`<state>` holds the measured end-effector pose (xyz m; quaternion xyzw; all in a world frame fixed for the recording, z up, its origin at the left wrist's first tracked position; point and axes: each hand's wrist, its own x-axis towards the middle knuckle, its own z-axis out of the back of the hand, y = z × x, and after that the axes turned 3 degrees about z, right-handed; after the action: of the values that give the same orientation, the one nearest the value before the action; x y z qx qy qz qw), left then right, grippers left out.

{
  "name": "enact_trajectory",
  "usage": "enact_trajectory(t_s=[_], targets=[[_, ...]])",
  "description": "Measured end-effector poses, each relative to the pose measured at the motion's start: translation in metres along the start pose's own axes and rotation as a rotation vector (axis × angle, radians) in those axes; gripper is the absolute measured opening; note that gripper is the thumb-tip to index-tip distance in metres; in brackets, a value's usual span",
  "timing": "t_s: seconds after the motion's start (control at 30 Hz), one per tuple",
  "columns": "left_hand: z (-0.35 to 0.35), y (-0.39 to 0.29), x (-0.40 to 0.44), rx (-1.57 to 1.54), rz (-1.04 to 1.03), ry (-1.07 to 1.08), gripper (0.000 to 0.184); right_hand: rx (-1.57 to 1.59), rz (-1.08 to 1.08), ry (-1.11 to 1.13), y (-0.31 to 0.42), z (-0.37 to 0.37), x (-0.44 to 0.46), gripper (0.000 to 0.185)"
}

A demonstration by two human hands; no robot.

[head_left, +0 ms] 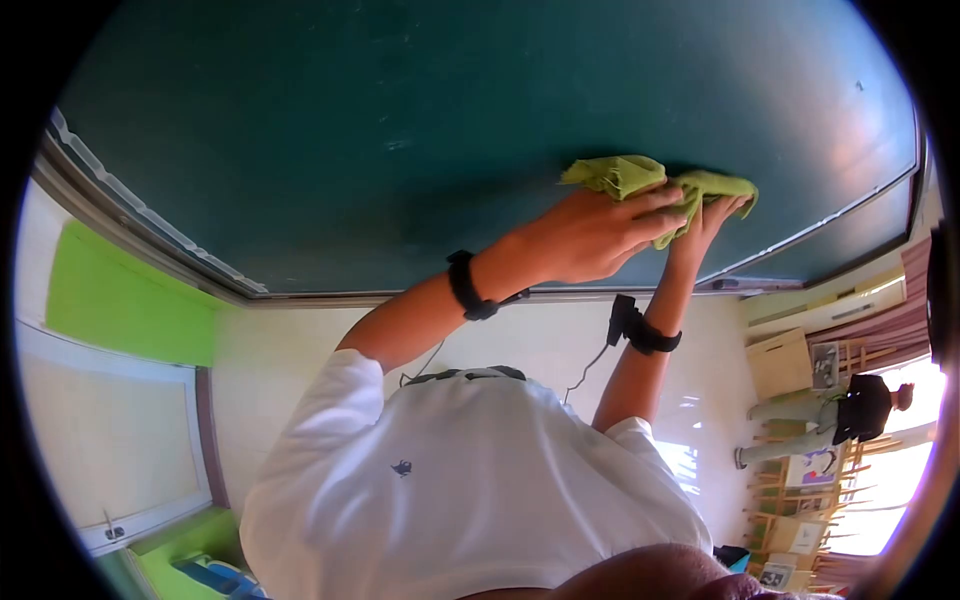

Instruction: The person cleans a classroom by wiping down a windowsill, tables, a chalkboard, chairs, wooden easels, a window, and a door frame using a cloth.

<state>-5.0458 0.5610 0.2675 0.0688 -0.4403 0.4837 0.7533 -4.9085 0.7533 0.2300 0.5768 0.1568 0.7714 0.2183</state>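
looks part-done to me, left hand [600, 235] gripping the green cloth [622, 176] against the dark board [300, 120], right hand [710, 215] on it too (can't tell if closed), faint pale marks [398, 144] still left elsewhere

Left hand [590, 232] and right hand [712, 222] both gripping green cloth [615, 176] against dark green board [450, 110], right of its middle. Black band [465, 286] on left wrist, another on right. White shirt [480, 470] below. Far right: person [862, 408], dark top, near wooden furniture [780, 365].
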Motion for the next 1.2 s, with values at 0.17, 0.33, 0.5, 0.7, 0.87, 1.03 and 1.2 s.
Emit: enact_trajectory(t_s=[0.17, 0.33, 0.5, 0.7, 0.87, 1.03, 1.2], targets=[[0.028, -0.006, -0.037, -0.022, 0.003, -0.301, 0.039, -0.185, 0.382, -0.050, 0.101, -0.036, 0.042, 0.080], [0.012, -0.006, -0.126, -0.095, 0.430, -0.534, 0.025, -0.271, 0.494, 0.085, 0.154, -0.086, -0.005, 0.075], [0.013, 0.011, -0.204, -0.313, 0.807, -0.358, 0.016, -0.195, 0.491, 0.276, 0.164, -0.137, -0.108, 0.058], [0.030, 0.025, -0.274, -0.187, 1.003, -0.087, 0.032, -0.240, 0.523, 0.403, 0.188, -0.174, -0.147, 0.051], [0.097, 0.006, -0.254, -0.168, 0.819, -0.102, 0.045, -0.197, 0.351, 0.219, 0.219, -0.146, -0.078, 0.081], [0.117, 0.018, -0.249, -0.079, 0.791, 0.100, 0.050, -0.351, 0.318, 0.149, 0.223, -0.175, -0.112, 0.069], [0.094, 0.072, -0.354, 0.128, 0.829, 0.196, 0.042, -0.409, -0.052, 0.376, 0.232, -0.210, -0.213, 0.069]])
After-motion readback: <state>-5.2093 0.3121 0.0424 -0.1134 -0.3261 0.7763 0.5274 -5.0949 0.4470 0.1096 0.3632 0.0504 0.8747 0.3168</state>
